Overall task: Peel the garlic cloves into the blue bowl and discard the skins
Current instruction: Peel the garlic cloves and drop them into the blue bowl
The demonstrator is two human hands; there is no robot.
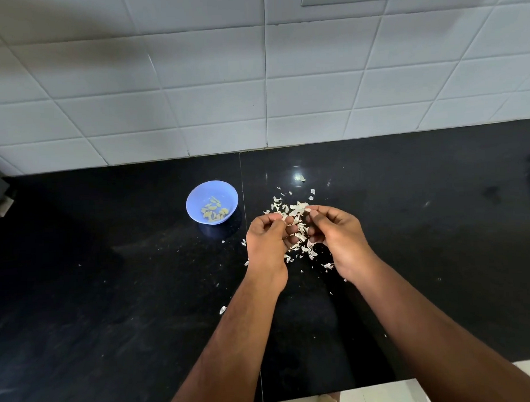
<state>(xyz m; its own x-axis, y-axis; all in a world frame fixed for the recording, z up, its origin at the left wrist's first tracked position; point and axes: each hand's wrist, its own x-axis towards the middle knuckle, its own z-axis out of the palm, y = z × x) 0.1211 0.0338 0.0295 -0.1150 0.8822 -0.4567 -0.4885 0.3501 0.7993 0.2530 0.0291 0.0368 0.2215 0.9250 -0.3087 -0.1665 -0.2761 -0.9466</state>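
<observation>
Both hands work over the skin pile [297, 226] on the black table [111, 296]. Left hand [266, 240] has its fingers [281, 219] curled in, thumb against them, pinching something small at the tips. Probably a clove or a scrap of skin, but I cannot tell which; it's hidden. Right hand [337, 231] mirrors it, fingers curled, tips meeting the left's over the pile.

Key relation: the blue bowl [212, 201] sits up and to the left of the hands, near but not touching, on the left hand's side. So the left hand is the nearer one for a drop-in, moving away from the body and leftward.

Bowl holds a small cluster of peeled cloves [214, 213] (pale yellow, smooth, crescent-shaped, lying every which way, no common axis). Bowl looks like matte plastic, round, shallow.

Skins are white, papery, thin flakes: dense between the hands, scattered thin outward toward the tiled wall [253, 81] and toward the body. Light enough to drift from a careless sweep. Table is polished stone, glossy, speckled.

Judgement: peeling is mostly done, skins not yet discarded.
</observation>
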